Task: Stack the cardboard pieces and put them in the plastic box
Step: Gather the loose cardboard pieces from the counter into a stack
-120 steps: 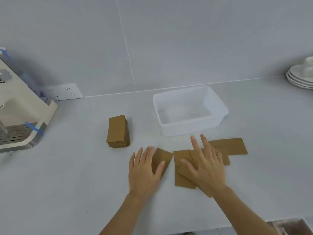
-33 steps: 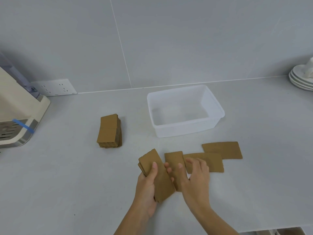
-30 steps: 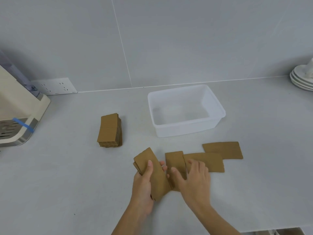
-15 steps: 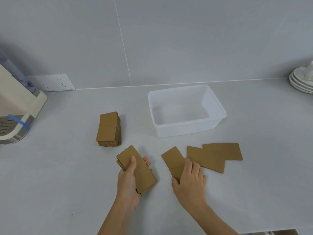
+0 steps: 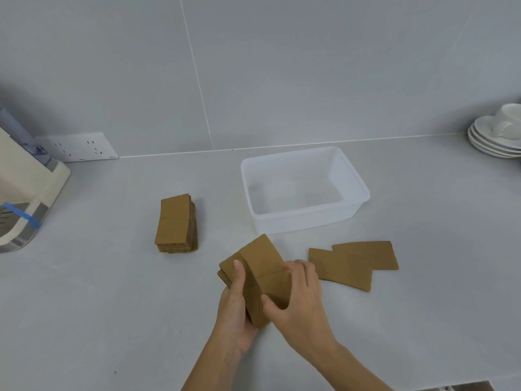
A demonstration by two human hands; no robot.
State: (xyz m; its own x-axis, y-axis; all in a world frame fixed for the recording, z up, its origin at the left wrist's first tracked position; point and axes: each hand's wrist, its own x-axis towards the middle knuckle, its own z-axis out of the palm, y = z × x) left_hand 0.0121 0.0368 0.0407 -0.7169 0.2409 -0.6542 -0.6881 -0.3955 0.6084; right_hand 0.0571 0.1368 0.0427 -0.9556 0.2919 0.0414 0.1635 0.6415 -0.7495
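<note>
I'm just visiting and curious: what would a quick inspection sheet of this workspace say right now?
Surface: pale grey countertop, no spills seen.
Job's things: clear plastic box empty; tidy cardboard stack left of it; two loose pieces overlapping in front of the box; held pieces not yet squared.
Clutter: stacked saucers with a cup far right; cream appliance far left.
Grippers: left hand and right hand both grip the held pieces.
Cables: nothing seen.
Surroundings: grey tiled wall, wall socket.
</note>
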